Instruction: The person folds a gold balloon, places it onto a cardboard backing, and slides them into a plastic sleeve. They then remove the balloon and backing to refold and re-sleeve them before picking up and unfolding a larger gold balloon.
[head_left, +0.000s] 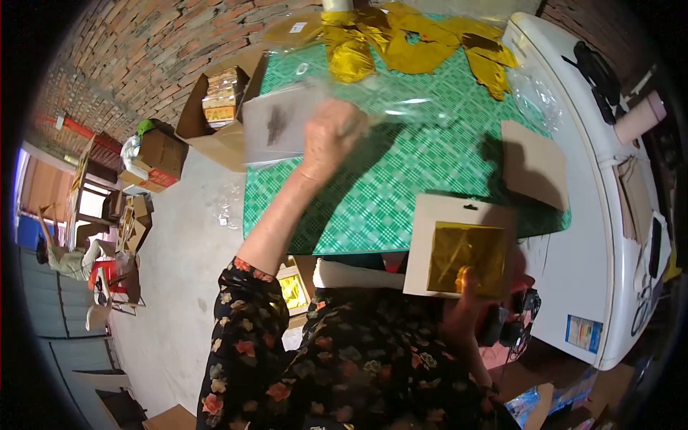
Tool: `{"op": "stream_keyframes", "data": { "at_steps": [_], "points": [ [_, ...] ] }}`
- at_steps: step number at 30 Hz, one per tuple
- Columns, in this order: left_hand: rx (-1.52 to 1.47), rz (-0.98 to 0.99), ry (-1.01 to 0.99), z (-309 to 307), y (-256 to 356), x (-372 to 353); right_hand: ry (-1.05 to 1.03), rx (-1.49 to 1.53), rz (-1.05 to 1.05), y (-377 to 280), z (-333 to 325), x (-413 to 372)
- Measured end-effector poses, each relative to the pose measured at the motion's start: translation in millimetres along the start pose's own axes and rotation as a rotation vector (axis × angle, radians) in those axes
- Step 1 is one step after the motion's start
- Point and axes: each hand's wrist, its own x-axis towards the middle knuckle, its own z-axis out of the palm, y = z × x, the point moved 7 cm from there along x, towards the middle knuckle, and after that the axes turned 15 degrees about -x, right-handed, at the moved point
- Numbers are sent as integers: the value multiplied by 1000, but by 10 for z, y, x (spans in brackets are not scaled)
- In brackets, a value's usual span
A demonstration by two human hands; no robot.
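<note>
My left hand [331,136] is closed like a fist above the green checked tablecloth [344,208]; clear, blurred plastic film [408,107] stretches to the right from it. A stack of translucent plastic sheets [276,125] lies just left of that hand. My right hand [466,308] holds a beige card [423,244] with a gold foil window and a hanging hole at its top edge. The thumb presses on the gold area, and the other fingers are behind the card. Another beige card [534,165] rests at the table's right side.
Gold foil pieces [416,43] lie along the table's far edge. An open carton [244,136] with packed goods stands to the left. A white appliance [573,251] borders the right side. A person [68,261] sits far off at the left.
</note>
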Motion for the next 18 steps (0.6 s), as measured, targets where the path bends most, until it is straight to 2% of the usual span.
{"op": "stream_keyframes", "data": {
  "at_steps": [3,4,6,8,11,13,15,16,18],
  "points": [
    [-164,-30,-91,476,197,-206,150,-283,-105,381,-310,31],
    [-205,-42,-119,597,275,-294,205,-409,-143,329,-376,16],
    [-274,-53,-196,792,392,-482,161,266,102,337,-530,22],
    [-316,-70,-278,949,477,-670,208,738,309,457,-559,5],
    [-304,-43,-346,974,639,-740,196,859,259,252,-609,-6],
    [-320,-49,-365,967,664,-780,155,812,251,190,-613,9],
    [-275,-26,-408,947,759,-789,131,548,190,229,-660,-3],
    [-250,-14,-428,933,797,-795,129,307,134,296,-691,-16],
    [-226,18,-455,939,810,-854,152,259,149,305,-693,-32]
  ]
}}
